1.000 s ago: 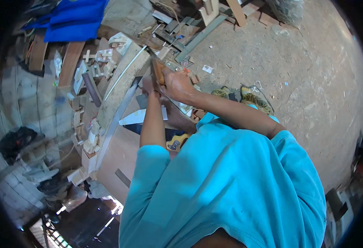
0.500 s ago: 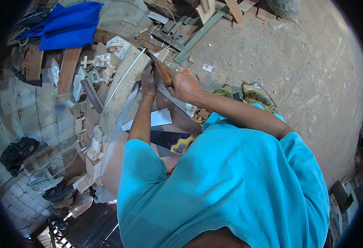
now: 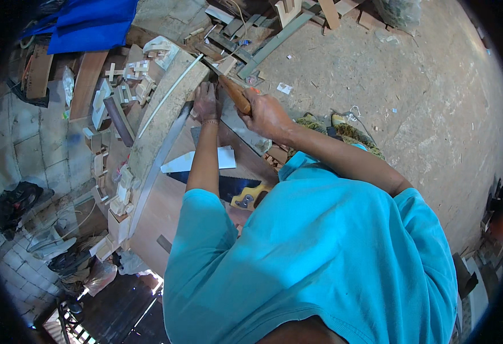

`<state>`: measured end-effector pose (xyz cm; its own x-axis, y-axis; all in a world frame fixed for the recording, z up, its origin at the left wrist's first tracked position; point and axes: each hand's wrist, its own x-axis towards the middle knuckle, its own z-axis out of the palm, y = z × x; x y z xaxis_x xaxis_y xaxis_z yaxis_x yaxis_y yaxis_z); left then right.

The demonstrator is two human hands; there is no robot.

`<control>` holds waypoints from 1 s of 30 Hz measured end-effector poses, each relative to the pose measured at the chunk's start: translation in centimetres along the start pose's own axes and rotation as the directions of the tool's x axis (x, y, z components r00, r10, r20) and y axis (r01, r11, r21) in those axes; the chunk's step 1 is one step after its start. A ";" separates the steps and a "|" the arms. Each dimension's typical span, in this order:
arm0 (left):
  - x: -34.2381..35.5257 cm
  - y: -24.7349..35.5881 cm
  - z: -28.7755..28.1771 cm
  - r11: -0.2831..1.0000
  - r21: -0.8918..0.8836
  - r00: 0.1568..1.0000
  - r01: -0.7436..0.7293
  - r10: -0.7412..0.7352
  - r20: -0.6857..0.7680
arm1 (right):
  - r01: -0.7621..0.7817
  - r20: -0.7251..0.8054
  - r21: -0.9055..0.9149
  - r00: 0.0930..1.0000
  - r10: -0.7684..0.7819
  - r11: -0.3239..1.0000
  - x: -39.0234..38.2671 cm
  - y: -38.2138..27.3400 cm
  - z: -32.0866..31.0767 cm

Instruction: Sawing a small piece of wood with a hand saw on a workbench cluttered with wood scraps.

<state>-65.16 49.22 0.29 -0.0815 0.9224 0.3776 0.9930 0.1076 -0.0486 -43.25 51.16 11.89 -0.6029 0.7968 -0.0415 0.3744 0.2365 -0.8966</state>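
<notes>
Wooden-handled tool in right hand

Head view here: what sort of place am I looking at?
Probably a woodworking shop: a yellow-handled handsaw lies near the person, small wooden pieces are scattered to the left, and the right hand grips a wooden-handled tool.
</notes>
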 end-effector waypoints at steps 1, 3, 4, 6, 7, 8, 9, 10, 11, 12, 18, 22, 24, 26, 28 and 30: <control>-0.2 0.1 0.4 1.000 -0.004 1.000 -0.002 0.002 0.003 | -0.005 -0.001 0.000 1.000 0.005 1.000 -0.1 0.2 0.0; -0.3 -0.3 0.6 1.000 0.025 1.000 0.018 -0.017 -0.017 | 0.006 0.005 -0.012 1.000 -0.006 1.000 -0.1 -0.1 0.1; -0.5 -0.3 0.6 0.999 0.029 1.000 0.022 -0.021 -0.021 | 0.012 0.008 -0.012 1.000 -0.012 1.000 -0.2 -0.3 0.2; 0.0 0.7 0.2 1.000 0.017 0.994 -0.011 0.013 -0.107 | -0.011 -0.041 -0.040 0.999 0.010 0.999 -0.4 -0.6 0.0; 0.4 1.0 0.0 1.000 0.014 0.994 -0.011 0.013 -0.111 | -0.010 -0.044 -0.044 0.999 0.008 0.999 -0.8 -0.7 0.0; 0.4 1.1 0.1 0.999 0.026 0.994 0.031 -0.028 -0.102 | -0.003 -0.053 -0.041 0.999 0.001 0.999 -1.6 -1.1 -0.1; 0.4 1.1 0.1 0.997 0.037 0.993 0.073 -0.070 -0.093 | 0.004 -0.061 -0.038 0.998 -0.007 0.999 -2.3 -1.4 -0.2; 0.1 1.0 0.3 0.996 0.037 0.992 0.080 -0.076 -0.096 | 0.008 -0.056 -0.042 0.998 -0.011 0.999 -3.2 -1.7 -0.6; -0.1 0.0 0.7 0.996 0.069 0.991 0.059 -0.050 -0.120 | 0.000 -0.042 -0.014 0.999 -0.001 1.000 -3.7 -2.5 -1.3; -0.2 0.0 0.7 0.995 0.090 0.991 0.032 -0.020 -0.134 | -0.024 -0.029 0.010 0.999 0.024 1.000 -4.0 -3.0 -1.9; -0.3 0.7 0.0 0.998 -0.057 0.988 -0.005 -0.004 -0.152 | -0.026 -0.047 -0.120 0.999 0.021 0.992 -0.2 -3.0 -0.7; -0.4 0.4 1.3 0.993 -0.099 0.996 0.058 -0.064 -0.059 | 0.000 -0.038 -0.104 0.999 -0.004 0.995 2.9 -1.8 1.6; -1.0 -0.3 1.9 0.998 -0.061 0.987 0.001 -0.010 -0.162 | 0.025 -0.077 -0.060 0.997 -0.030 0.998 2.1 -2.6 1.2; -1.3 -0.3 2.2 0.999 -0.022 0.967 -0.048 0.041 -0.252 | 0.012 -0.038 -0.083 0.999 -0.016 0.996 0.1 -3.5 0.0; -0.4 1.1 1.3 0.997 -0.059 0.971 0.042 -0.054 -0.231 | -0.014 -0.004 -0.109 1.000 0.014 0.994 -2.1 -3.6 -1.4; -0.4 0.0 1.0 1.000 -0.003 0.985 0.029 -0.029 -0.173 | -0.037 -0.005 -0.030 0.999 0.037 0.999 -3.0 -3.8 -2.4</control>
<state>-65.18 49.23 -0.80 -0.0941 0.8410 0.5328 0.9905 0.1328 -0.0346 -41.17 49.26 16.48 -0.5853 0.8076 -0.0725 0.4175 0.2235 -0.8808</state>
